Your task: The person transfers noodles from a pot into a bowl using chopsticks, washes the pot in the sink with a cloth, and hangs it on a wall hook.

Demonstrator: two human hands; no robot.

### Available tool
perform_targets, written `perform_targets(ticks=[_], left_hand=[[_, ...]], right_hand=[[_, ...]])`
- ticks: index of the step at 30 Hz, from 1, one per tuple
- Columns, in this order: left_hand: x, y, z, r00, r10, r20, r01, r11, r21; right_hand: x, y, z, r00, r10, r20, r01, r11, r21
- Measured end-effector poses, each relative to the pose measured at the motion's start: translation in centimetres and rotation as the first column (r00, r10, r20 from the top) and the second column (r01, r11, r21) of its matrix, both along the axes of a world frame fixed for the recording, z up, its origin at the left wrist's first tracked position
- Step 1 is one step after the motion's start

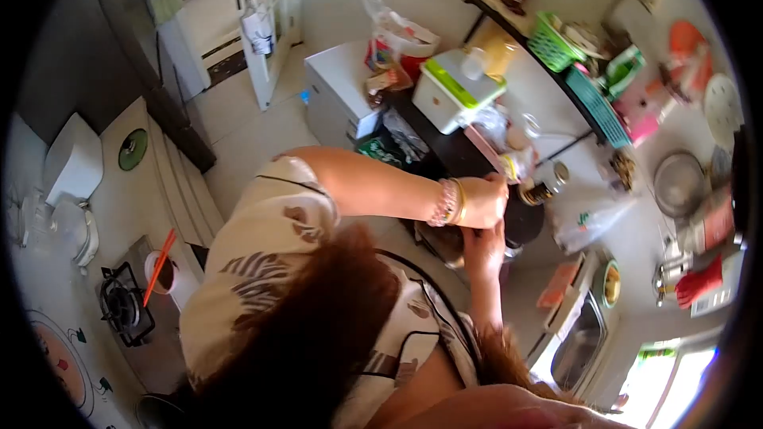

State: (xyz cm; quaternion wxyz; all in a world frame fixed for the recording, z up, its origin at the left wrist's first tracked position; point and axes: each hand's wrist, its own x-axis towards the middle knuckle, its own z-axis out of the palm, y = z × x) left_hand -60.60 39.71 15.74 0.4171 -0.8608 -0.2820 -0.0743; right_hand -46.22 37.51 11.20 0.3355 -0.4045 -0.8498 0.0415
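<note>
My left hand (482, 202), with beaded and gold bracelets at the wrist, is closed, its fingers bunched near the tips. Just below and touching it, my right hand (483, 245) reaches up from the lower edge; its fingers are mostly hidden. What lies between the hands is too small to make out. Beside the left fingertips lie a glass jar (547, 184) with dark contents and a white and yellow package (518, 165). A dark round pan-like thing (524, 221) is partly visible right of the hands.
A white box with a green lid (457, 89) stands on the dark table. Above it, a shelf (548, 59) holds green baskets. A sink (579, 345) is at the lower right. At the left, a gas stove (123, 306) stands near a pot with red chopsticks (160, 266).
</note>
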Motion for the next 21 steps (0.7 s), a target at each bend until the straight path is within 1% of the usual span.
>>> perform_targets(ticks=[1, 2, 3, 4, 5, 6, 7, 8, 9, 11, 12, 13, 14, 15, 16, 18, 19, 21], left_hand=[[-3.8, -0.2, 0.3, 0.998, 0.068, -0.017, -0.068, 0.997, -0.026], [-7.3, -0.4, 0.6, 0.983, 0.181, -0.033, -0.183, 0.982, -0.047], [-10.5, -0.5, 0.8, 0.952, 0.294, -0.082, -0.301, 0.949, -0.09], [-13.6, -0.4, 0.4, 0.926, 0.375, -0.033, -0.377, 0.924, -0.064], [-16.5, -0.8, 0.8, 0.889, 0.457, -0.013, -0.457, 0.886, -0.078], [-19.2, -0.6, 0.6, 0.858, 0.512, -0.032, -0.513, 0.853, -0.101], [-21.9, -0.4, 0.3, 0.824, 0.565, 0.038, -0.558, 0.821, -0.117], [-24.6, -0.3, 0.3, 0.784, 0.619, 0.04, -0.608, 0.779, -0.154], [-26.6, -0.6, 1.2, 0.706, 0.707, 0.03, -0.698, 0.703, -0.135], [-31.6, -0.3, 2.9, 0.662, 0.74, 0.121, -0.739, 0.671, -0.06], [-33.9, 0.1, 3.8, 0.615, 0.779, 0.126, -0.782, 0.623, -0.037], [-36.1, 0.7, 4.7, 0.566, 0.814, 0.131, -0.82, 0.572, -0.011], [-38.0, 1.7, 5.5, 0.517, 0.845, 0.138, -0.854, 0.52, 0.013], [-39.8, 3.2, 6.2, 0.45, 0.882, 0.141, -0.891, 0.454, 0.003], [-41.5, 4.8, 7.2, 0.411, 0.901, 0.139, -0.908, 0.419, -0.031], [-45.3, 8.8, 9.4, 0.328, 0.936, 0.13, -0.934, 0.342, -0.106], [-47.0, 10.8, 11.0, 0.262, 0.965, 0.019, -0.954, 0.262, -0.145], [-51.4, 14.4, 13.4, 0.406, 0.902, 0.148, -0.913, 0.394, 0.104]], right_hand=[[-4.1, 1.0, 0.0, 0.997, 0.075, -0.02, -0.074, 0.997, 0.036], [-7.9, 2.1, -0.4, 0.986, 0.161, -0.047, -0.16, 0.987, 0.021], [-11.5, 2.7, -0.3, 0.977, 0.211, -0.002, -0.211, 0.977, 0.032], [-15.1, 3.2, -0.2, 0.966, 0.257, 0.036, -0.258, 0.965, 0.043], [-18.2, 4.0, -0.6, 0.951, 0.308, 0.012, -0.308, 0.951, 0.023], [-21.2, 4.9, -1.1, 0.935, 0.355, -0.009, -0.355, 0.935, 0.005], [-24.2, 5.6, -1.4, 0.922, 0.388, 0.009, -0.387, 0.922, -0.025], [-26.8, 6.4, -1.8, 0.895, 0.446, 0.016, -0.446, 0.895, 0.008], [-29.5, 7.2, -1.7, 0.868, 0.495, -0.046, -0.495, 0.869, 0.014], [-35.1, 9.0, -0.7, 0.802, 0.578, -0.15, -0.579, 0.814, 0.042], [-37.7, 9.9, 0.0, 0.771, 0.608, -0.191, -0.61, 0.791, 0.055], [-40.4, 10.8, 0.6, 0.764, 0.595, -0.248, -0.606, 0.795, 0.041], [-43.1, 12.0, 1.2, 0.777, 0.586, -0.231, -0.591, 0.805, 0.055], [-45.8, 13.3, 1.7, 0.791, 0.573, -0.216, -0.574, 0.816, 0.064], [-48.4, 14.7, 2.3, 0.804, 0.56, -0.2, -0.557, 0.827, 0.072], [-53.6, 18.2, 3.5, 0.772, 0.575, -0.27, -0.526, 0.817, 0.238], [-55.8, 20.3, 4.2, 0.782, 0.57, -0.25, -0.558, 0.82, 0.125], [-60.1, 25.1, 6.5, 0.726, 0.61, -0.318, -0.579, 0.792, 0.196]])
